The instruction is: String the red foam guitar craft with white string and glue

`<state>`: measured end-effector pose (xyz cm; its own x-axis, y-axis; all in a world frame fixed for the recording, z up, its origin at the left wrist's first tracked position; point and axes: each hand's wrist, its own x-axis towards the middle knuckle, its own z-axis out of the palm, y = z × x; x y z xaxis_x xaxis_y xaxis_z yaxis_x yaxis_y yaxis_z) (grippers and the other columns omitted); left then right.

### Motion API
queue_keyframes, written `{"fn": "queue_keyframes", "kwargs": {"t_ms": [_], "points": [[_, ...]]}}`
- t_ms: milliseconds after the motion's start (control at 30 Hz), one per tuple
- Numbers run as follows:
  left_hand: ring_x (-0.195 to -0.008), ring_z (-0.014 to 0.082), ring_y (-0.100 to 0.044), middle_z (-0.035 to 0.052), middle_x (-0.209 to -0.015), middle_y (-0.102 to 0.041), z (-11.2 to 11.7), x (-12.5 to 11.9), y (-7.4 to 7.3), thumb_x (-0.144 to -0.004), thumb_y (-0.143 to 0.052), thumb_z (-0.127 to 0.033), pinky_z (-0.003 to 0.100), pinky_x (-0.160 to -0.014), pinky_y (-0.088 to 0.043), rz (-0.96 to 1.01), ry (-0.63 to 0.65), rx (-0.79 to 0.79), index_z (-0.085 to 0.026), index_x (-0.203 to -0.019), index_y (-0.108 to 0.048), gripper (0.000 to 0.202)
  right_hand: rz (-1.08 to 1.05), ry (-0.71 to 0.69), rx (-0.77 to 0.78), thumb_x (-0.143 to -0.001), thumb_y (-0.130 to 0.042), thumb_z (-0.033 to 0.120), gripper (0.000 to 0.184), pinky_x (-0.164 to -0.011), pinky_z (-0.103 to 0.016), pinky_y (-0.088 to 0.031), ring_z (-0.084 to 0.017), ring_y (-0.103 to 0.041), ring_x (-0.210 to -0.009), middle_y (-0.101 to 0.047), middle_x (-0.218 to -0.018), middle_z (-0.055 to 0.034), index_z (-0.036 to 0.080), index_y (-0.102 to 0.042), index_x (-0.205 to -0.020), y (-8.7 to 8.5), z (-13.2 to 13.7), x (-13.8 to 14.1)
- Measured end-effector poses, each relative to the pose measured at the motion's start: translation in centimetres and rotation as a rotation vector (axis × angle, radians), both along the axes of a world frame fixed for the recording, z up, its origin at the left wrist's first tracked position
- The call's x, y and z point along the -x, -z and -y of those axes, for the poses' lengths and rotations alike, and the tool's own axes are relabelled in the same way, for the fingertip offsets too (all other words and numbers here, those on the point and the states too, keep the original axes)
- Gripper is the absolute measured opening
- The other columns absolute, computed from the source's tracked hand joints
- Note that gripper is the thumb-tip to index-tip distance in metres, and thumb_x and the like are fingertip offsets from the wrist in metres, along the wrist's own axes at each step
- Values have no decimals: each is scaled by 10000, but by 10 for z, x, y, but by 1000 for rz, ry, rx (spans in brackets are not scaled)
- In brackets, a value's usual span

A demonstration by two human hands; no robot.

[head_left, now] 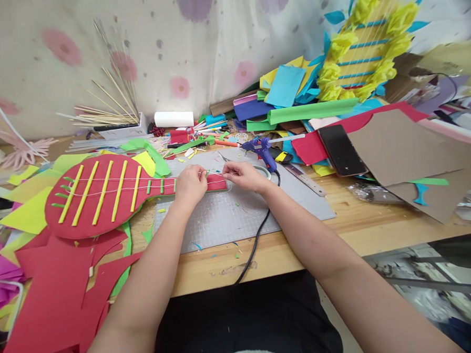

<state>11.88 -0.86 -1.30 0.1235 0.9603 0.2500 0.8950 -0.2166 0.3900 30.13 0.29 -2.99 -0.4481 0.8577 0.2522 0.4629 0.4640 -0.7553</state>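
Note:
A red toy lute (pixel 96 197) lies across the left of the bench, with yellow strips on its round body and small green pegs along its neck (pixel 216 182). White string (pixel 113 180) runs over the body toward the neck. My left hand (pixel 191 185) rests over the neck, fingers pinched on the string beside a small green piece. To its right, my right hand (pixel 243 176) pinches the string near the neck's end. A loose loop of string hangs by the neck's tip. The fingertips partly hide what they grip.
A grey cutting mat (pixel 300 204) lies under the neck. Behind are a purple glue gun (pixel 261 148) with its black cable, a metal ruler (pixel 304 179) and a phone (pixel 342 150). Red foam sheets (pixel 55 291) spread left; a yellow-flowered instrument (pixel 363 54) leans at the back right.

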Motion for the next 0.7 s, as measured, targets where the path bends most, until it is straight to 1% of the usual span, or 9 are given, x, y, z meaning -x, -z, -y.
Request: {"fn": "queue_keyframes", "kwargs": {"t_ms": [67, 167, 233, 300, 367, 433, 567, 633, 700], "points": [[-865, 205, -593, 83, -892, -648, -2, 1, 3, -833, -481, -194, 308, -784, -429, -4, 28, -17, -155, -862, -644, 170, -12, -15, 6, -775, -496, 274, 121, -621, -258, -321, -114, -423, -633, -491, -651, 19, 170, -523, -722, 1, 0, 0], [-823, 202, -579, 78, -885, -625, -5, 4, 6, -838, -496, -269, 310, -742, -421, 18, 50, -47, -165, -841, -632, 171, -89, -50, 8, -795, -499, 298, 138, -648, -272, -362, -122, -457, -660, -515, -692, 10, 175, -540, -748, 0, 1, 4], [-790, 200, -569, 72, -857, -611, -5, 4, 6, -821, -524, -316, 310, -710, -412, 38, 52, -58, -170, -793, -617, 175, -150, -73, -26, -808, -508, 321, 152, -695, -291, -401, -134, -488, -720, -532, -757, -6, 184, -550, -755, -2, 3, 7], [-757, 191, -557, 61, -831, -597, -5, 3, 6, -802, -545, -322, 303, -682, -401, 56, 51, -60, -179, -746, -595, 161, -176, -87, -93, -812, -526, 335, 161, -770, -318, -424, -151, -509, -819, -536, -847, -28, 193, -558, -745, -5, 6, 10], [-740, 182, -547, 52, -823, -589, -3, 0, 5, -787, -558, -304, 295, -660, -389, 71, 42, -54, -186, -729, -577, 133, -170, -96, -167, -814, -541, 335, 161, -850, -351, -419, -167, -511, -906, -534, -919, -45, 198, -564, -733, -7, 9, 13], [-751, 186, -545, 53, -827, -587, -1, -3, 4, -783, -560, -289, 292, -650, -381, 74, 33, -36, -188, -732, -569, 114, -145, -111, -223, -823, -536, 319, 150, -910, -376, -397, -178, -508, -956, -546, -948, -55, 201, -566, -735, -8, 12, 16], [-778, 206, -551, 65, -849, -588, 3, -9, 2, -778, -564, -281, 304, -657, -377, 59, 34, 20, -188, -749, -568, 98, -90, -135, -317, -825, -532, 293, 141, -943, -395, -370, -200, -499, -982, -576, -944, -72, 197, -560, -727, -8, 15, 21], [-786, 212, -555, 65, -856, -589, 4, -10, 1, -763, -572, -268, 306, -659, -375, 51, 31, 31, -192, -748, -569, 77, -86, -138, -329, -824, -525, 289, 142, -947, -393, -363, -203, -502, -984, -587, -936, -73, 195, -549, -721, -7, 16, 21], [-793, 213, -558, 62, -853, -594, 4, -9, 2, -749, -575, -259, 304, -655, -369, 53, 19, 23, -196, -733, -564, 66, -93, -122, -273, -834, -498, 285, 130, -921, -376, -379, -193, -519, -955, -600, -919, -65, 195, -538, -750, -7, 15, 21]]}}
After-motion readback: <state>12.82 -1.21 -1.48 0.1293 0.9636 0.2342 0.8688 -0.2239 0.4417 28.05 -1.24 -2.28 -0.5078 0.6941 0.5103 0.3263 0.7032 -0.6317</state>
